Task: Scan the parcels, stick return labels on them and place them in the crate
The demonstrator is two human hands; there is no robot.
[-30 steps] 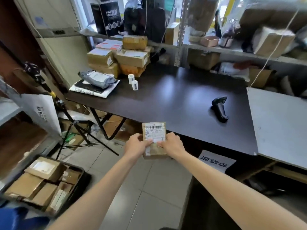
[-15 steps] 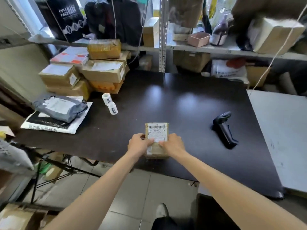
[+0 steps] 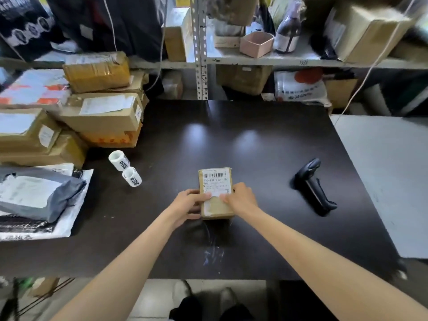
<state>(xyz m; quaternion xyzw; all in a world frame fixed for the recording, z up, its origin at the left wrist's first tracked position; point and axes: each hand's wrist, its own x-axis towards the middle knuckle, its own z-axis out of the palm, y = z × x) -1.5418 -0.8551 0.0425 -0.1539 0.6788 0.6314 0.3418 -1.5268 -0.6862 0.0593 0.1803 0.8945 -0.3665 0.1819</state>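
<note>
Left grip (image 3: 188, 203), right grip (image 3: 240, 199) round barcoded parcel (image 3: 215, 181)

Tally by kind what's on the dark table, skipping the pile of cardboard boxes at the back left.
Label rolls: 2
Scanner: 1
Small box, held: 1
Mailer bags, grey and white: 2
Total: 6
</note>
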